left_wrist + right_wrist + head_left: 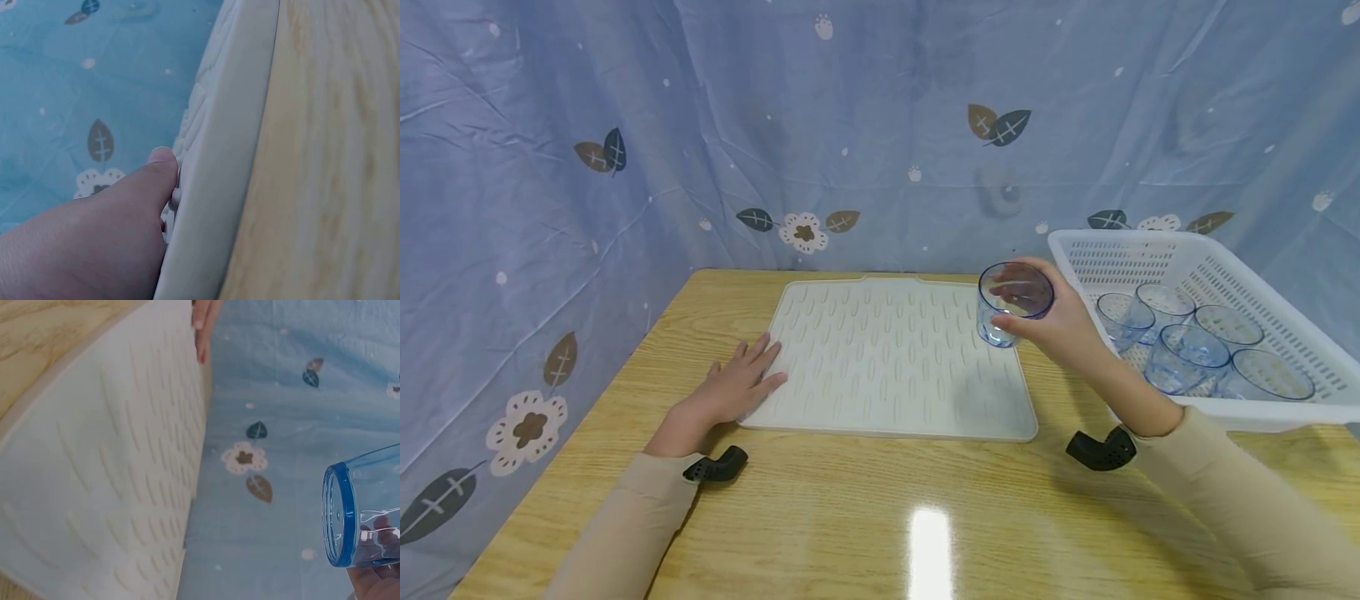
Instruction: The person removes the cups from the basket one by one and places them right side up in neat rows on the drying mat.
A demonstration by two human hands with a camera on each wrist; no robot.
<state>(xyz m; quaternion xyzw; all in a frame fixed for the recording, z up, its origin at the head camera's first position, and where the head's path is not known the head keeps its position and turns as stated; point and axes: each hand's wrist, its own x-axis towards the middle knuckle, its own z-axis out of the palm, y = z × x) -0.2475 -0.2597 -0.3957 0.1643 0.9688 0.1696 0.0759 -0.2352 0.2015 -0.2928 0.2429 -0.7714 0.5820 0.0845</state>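
Observation:
A clear blue-tinted glass [997, 327] is gripped in my right hand [1051, 312], thumb on the near side and fingers round the back. Its mouth faces up, over the right side of a white ridged draining mat [880, 358]. In the right wrist view the glass [369, 512] shows its thick blue base, apart from the mat surface. My left hand [736, 387] rests with fingers spread at the mat's left edge. The left wrist view shows the left thumb [164, 164] against the mat's raised rim [219, 150].
A white perforated plastic basket [1292, 415] stands at the right, holding several similar glasses [1187, 354]. The wooden table [820, 508] runs up to a blue patterned curtain [880, 150] behind and on the left.

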